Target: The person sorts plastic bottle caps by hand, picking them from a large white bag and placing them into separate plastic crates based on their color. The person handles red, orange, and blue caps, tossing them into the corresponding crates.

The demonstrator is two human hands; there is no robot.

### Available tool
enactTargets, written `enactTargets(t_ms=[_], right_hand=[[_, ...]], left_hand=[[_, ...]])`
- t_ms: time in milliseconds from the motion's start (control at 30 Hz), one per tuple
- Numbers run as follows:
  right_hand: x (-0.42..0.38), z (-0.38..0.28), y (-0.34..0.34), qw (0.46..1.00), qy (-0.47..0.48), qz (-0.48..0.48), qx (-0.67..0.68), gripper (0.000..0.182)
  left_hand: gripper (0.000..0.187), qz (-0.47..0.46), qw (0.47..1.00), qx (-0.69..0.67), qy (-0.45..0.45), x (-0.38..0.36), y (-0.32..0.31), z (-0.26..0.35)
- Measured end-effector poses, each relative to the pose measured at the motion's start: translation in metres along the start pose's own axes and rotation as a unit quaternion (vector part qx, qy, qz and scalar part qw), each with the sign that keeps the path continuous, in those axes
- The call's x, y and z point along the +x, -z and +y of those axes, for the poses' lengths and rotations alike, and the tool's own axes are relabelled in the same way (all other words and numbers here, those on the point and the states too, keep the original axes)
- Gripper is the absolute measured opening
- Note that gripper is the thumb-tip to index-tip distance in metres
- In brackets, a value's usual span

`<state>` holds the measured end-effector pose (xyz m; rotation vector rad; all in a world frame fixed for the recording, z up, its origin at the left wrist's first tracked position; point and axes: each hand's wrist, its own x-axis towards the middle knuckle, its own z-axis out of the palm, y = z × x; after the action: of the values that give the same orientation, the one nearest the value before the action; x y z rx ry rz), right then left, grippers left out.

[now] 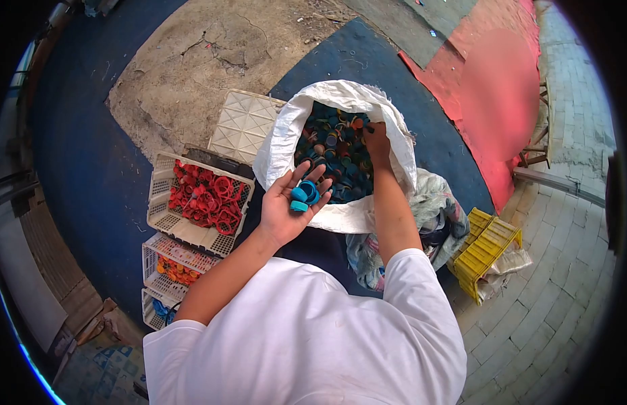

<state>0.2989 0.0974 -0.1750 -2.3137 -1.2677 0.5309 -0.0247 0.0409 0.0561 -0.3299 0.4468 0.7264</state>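
A white woven sack with its rim rolled back stands between my arms, filled with plastic bottle caps, mostly blue and green. Palm up over the sack's near left rim, my left hand has its fingers spread and carries several blue bottle caps. My right hand reaches inside the sack at its right side, with bent fingers down among the caps beside an orange-red one. What those fingers hold is too small to make out.
To my left, a cream crate holds red cap rings. Nearer are crates with orange caps and blue pieces. An upturned white crate lies behind them. At right are a crumpled plastic bag and a yellow crate.
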Motion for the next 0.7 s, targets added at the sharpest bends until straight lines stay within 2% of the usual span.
enactTargets(t_ms=[100,200,300,400,500,600,700], right_hand=[[-0.007,-0.016,0.009,0.998,-0.041,0.016,0.039,0.034],[-0.03,-0.034,0.023,0.992,0.008,0.097,0.077,0.032],[-0.071,-0.062,0.051,0.991,0.022,0.067,0.117,0.03],[-0.122,-0.109,0.084,0.97,0.013,0.101,0.22,0.026],[-0.166,-0.154,0.128,0.965,0.01,0.083,0.249,0.026],[-0.193,-0.184,0.161,0.956,0.032,0.07,0.284,0.024],[-0.213,-0.223,0.191,0.956,0.133,0.041,0.259,0.022]], left_hand=[[0.034,-0.007,1.0,-0.006,-0.004,0.001,0.001,-0.002],[0.034,-0.01,1.0,-0.013,-0.01,0.0,0.002,-0.001],[0.036,-0.014,1.0,-0.023,-0.016,0.003,-0.001,-0.004],[0.037,-0.029,0.999,-0.015,-0.022,0.009,-0.01,-0.007],[0.037,-0.034,0.999,-0.004,-0.017,0.01,-0.015,-0.008],[0.037,-0.036,0.999,0.002,-0.013,0.012,-0.013,-0.009],[0.038,-0.048,0.998,0.037,0.0,0.013,-0.008,-0.012]])
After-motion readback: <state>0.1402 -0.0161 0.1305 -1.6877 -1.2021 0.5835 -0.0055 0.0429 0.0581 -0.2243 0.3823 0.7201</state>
